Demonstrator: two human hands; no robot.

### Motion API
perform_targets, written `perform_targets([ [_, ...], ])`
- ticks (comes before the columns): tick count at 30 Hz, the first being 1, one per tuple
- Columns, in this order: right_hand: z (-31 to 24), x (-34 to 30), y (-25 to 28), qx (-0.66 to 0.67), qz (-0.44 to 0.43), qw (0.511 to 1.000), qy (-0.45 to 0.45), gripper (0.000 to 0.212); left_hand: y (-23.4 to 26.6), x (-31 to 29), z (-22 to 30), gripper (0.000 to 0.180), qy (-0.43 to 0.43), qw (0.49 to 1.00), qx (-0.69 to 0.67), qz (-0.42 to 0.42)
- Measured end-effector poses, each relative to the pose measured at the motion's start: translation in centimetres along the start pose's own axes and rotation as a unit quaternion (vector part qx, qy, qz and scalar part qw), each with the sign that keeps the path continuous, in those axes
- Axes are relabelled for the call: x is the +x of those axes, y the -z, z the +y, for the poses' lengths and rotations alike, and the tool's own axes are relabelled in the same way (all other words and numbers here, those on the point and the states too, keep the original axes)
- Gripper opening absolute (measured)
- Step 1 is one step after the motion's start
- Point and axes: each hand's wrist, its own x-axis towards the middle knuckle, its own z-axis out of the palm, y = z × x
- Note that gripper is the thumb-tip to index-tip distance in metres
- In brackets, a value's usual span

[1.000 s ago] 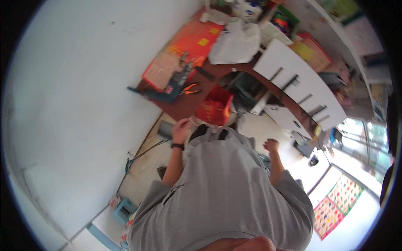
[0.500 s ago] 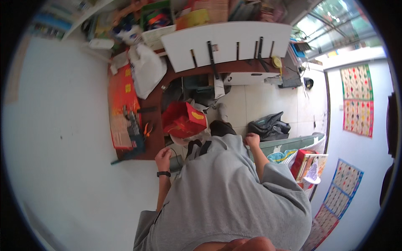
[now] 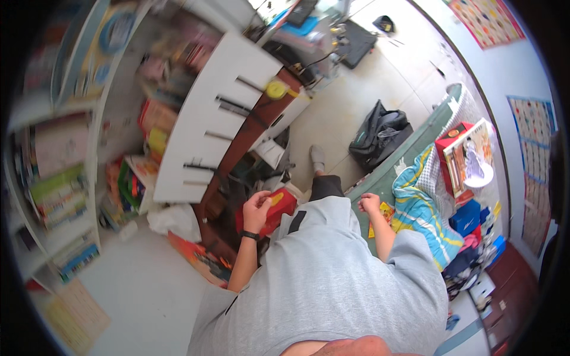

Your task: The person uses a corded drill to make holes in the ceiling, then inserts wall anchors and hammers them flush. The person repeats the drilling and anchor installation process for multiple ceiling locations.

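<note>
My left hand (image 3: 256,212), with a dark band on its wrist, is raised at my left side in front of a red bag (image 3: 281,207). Its fingers are bent in toward the thumb, and whatever they may pinch is too small to make out. On my other side, my right hand (image 3: 369,203) is loosely closed beside the green edge of the bed (image 3: 380,172). Its palm is hidden, so anything inside cannot be seen. A yellow and red packet (image 3: 382,219) lies on the bed near my right wrist.
A white panel with dark strips (image 3: 205,118) stands on the brown desk (image 3: 261,121) at left. A yellow tape measure (image 3: 276,89) sits at the desk's edge. Ahead, a black bag (image 3: 380,136) lies on the tiled floor. A striped blanket (image 3: 418,207) and books (image 3: 466,157) lie at right.
My view and body have turned to the right, so the desk and panel swing left and more of the bed shows. My left hand is higher and nearer my body's middle; my right stays bent.
</note>
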Motion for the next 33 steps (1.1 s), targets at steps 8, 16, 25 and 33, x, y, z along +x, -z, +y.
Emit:
perform_targets([
  [8,-3.8,-1.1,5.8,0.13,0.074,0.989,0.0,0.036,-11.1,9.7,11.7,0.024,-0.064,0.984,0.046,-0.16],
  [16,-13.3,5.0,13.2,0.138,0.119,0.983,0.02,0.035,-18.6,13.6,22.7,0.022,-0.143,0.972,0.059,-0.178],
  [25,-31.4,16.6,25.6,0.25,0.121,0.955,0.106,0.039,-36.7,29.8,37.8,0.022,-0.169,0.953,0.091,-0.232],
  [33,-34.3,19.2,36.3,0.335,0.189,0.922,-0.045,0.034,-62.5,43.1,52.4,0.022,-0.146,0.915,0.166,-0.337],
])
